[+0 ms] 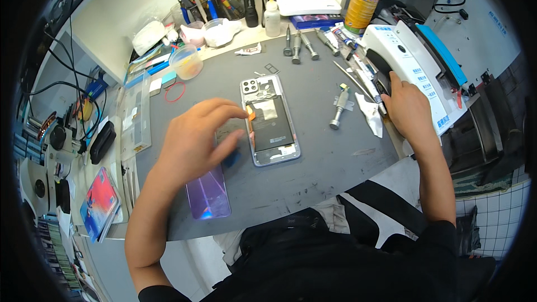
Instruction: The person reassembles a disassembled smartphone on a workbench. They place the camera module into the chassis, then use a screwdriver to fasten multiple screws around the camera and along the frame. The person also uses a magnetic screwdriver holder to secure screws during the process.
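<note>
A smartphone (271, 126) lies on the grey work mat with its back off, showing a black battery and a camera block at the top left. My left hand (196, 137) hovers at its left side, thumb and fingers apart, holding nothing. Partly under that hand rests a purple glossy back panel (208, 194). Off to the right, my right hand (409, 109) reaches among tools beside a white machine (407, 59). Its fingers are bent around a dark, slim item, mostly hidden. A SIM tray (272, 69) lies above the phone.
A grey screwdriver (339, 107) and a crumpled white tissue (370, 114) lie right of the phone. More screwdrivers (296, 50) line the mat's back edge. A clear cup (185, 62), a red rubber band (175, 92) and a plastic box (136, 123) are at left.
</note>
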